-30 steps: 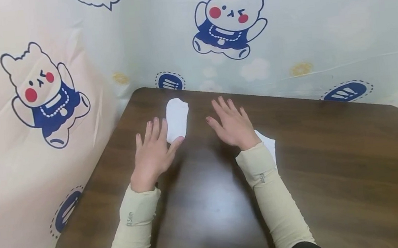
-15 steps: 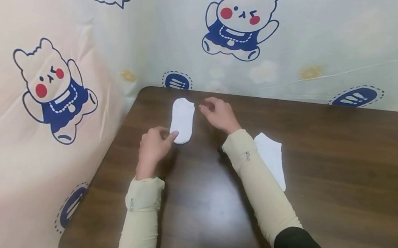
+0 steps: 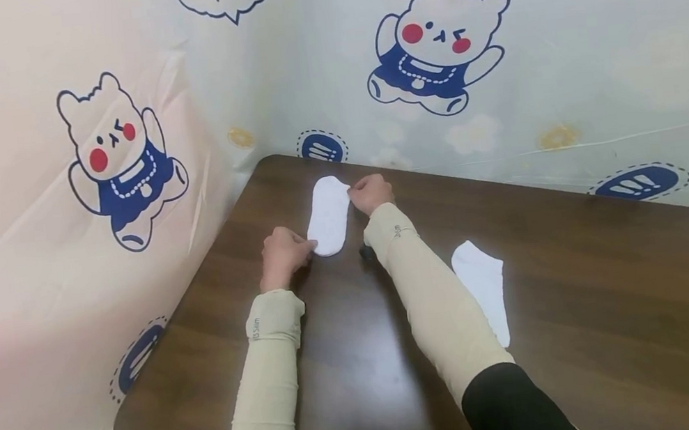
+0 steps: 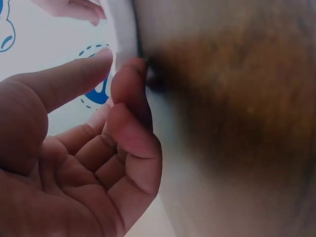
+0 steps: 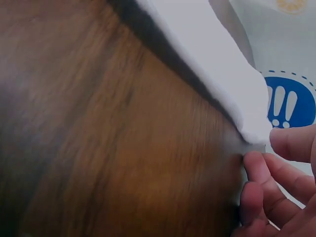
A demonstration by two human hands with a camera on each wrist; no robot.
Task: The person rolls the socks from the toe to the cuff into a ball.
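A white ankle sock (image 3: 329, 215) lies flat near the far left of the brown table, its toe and cuff edges smooth. At its lower left edge my left hand (image 3: 284, 253) pinches the fabric; in the left wrist view the thumb (image 4: 79, 79) and curled index finger stand on either side of the white sock edge (image 4: 124, 34). My right hand (image 3: 372, 193) holds the sock's upper right corner between thumb and fingertips. From the right wrist view, the sock (image 5: 212, 59) runs to a corner right at those fingertips (image 5: 256, 165). A second white sock (image 3: 483, 291) lies beside my right forearm.
The dark wooden table (image 3: 583, 330) has rounded corners. Behind and to the left hangs a pale curtain (image 3: 315, 57) with printed bears, close against the table's far and left edges. My right sleeve (image 3: 428, 290) passes close to the second sock.
Both hands were spread flat and apart from each other; their fingers have since curled in to the sock's edges. The right hand moved left to its corner. The view has shifted slightly left.
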